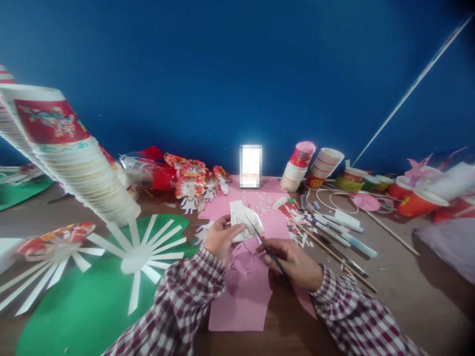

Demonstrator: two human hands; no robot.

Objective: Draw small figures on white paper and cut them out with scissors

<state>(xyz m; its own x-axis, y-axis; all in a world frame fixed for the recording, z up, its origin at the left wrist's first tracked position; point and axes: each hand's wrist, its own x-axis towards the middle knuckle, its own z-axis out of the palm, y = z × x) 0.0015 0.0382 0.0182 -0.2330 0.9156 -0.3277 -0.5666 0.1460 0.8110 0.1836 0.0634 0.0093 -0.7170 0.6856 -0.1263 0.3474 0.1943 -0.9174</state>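
Observation:
My left hand [222, 240] pinches a curved white piece of paper [243, 217] between thumb and fingers. Dark outlines are drawn on that piece. Closed around a slim dark-handled tool [276, 259], apparently scissors, is my right hand [297, 262]; its tip is at the lower right edge of the white piece, and the finger loops are not clearly visible. Below both hands lies pink paper [237, 306] with dark drawn lines. Small paper scraps [304, 240] are scattered to the right, and cut-out paper figures [191, 185] are gathered beyond my left hand.
Tall stacked paper cups [81, 158] lean at left, beside green paper [92, 296] bearing a cup cut into white strips [135, 259]. Two shorter cup stacks [299, 165] stand at the back. Several pens [334, 230] and a wooden stick [345, 262] lie right, before red cups [423, 202].

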